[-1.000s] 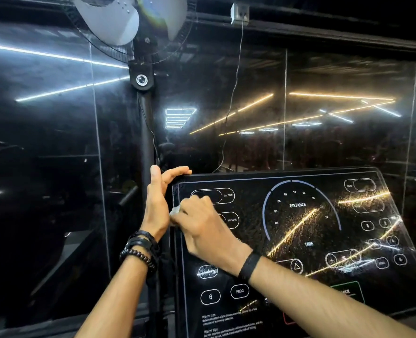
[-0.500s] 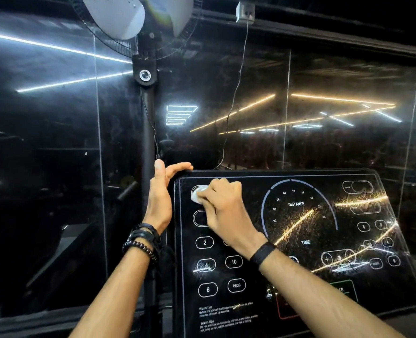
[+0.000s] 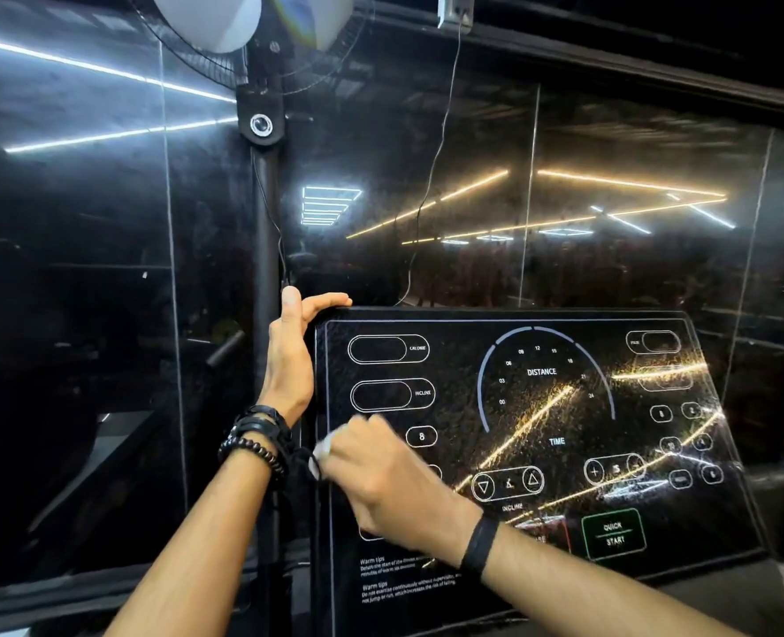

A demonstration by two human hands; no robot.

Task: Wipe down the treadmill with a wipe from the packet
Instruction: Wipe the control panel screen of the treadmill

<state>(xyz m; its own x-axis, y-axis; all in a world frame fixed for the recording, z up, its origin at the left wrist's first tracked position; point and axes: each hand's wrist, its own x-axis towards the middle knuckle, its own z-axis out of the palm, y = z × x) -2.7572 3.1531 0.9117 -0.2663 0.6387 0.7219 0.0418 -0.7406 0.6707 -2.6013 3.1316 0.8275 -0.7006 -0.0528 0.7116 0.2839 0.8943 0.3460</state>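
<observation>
My right hand [image 3: 380,475] sits nearest, fingers curled around a white wipe [image 3: 321,455] and pressing it against the treadmill console [image 3: 541,406] at its left edge, below the INCLINE window; the hand is blurred, and only a crumpled corner of the wipe shows past the fingertips. My left hand [image 3: 291,356] lies higher along that left edge, fingers straight and wrapped over the console's top left corner, thumb pointing up. It holds nothing else. On the console I read CALORIE, INCLINE, DISTANCE, TIME, a green QUICK START box and "Warm tips" in small print. Just left of the console a black fan pole [image 3: 265,250] rises, and behind the console stands a dark glossy wall [image 3: 610,154] reflecting strip lights.
</observation>
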